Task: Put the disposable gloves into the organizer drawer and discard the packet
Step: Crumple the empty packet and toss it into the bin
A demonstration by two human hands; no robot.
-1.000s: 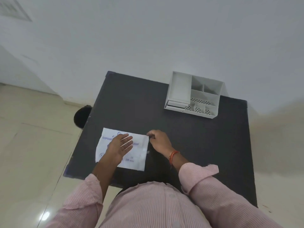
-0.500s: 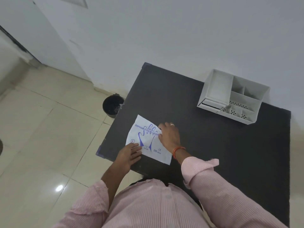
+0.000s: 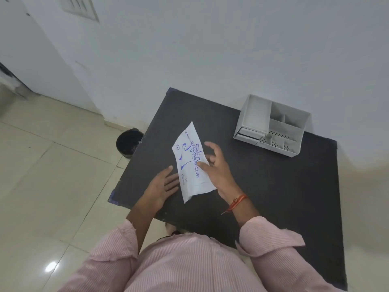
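Note:
The white glove packet [image 3: 190, 163] with blue print lies slanted on the near-left part of the black table [image 3: 263, 186], its long side pointing away from me. My right hand [image 3: 216, 169] holds its right edge, thumb pressed on the printed face and fingers spread behind it. My left hand [image 3: 162, 186] rests flat on the table, fingertips at the packet's lower left edge. The white organizer [image 3: 273, 125] stands at the far right, its small drawer [image 3: 250, 132] in the front left corner looking nearly shut. No loose gloves are visible.
A black waste bin [image 3: 128, 142] stands on the tiled floor just left of the table's far-left edge. A white wall runs behind the table. My pink-striped sleeves and torso fill the bottom of the view.
The packet has turned from lying crosswise to pointing away from me and shifted further onto the table. My right hand moved onto its right edge; my left hand slid off it to the left.

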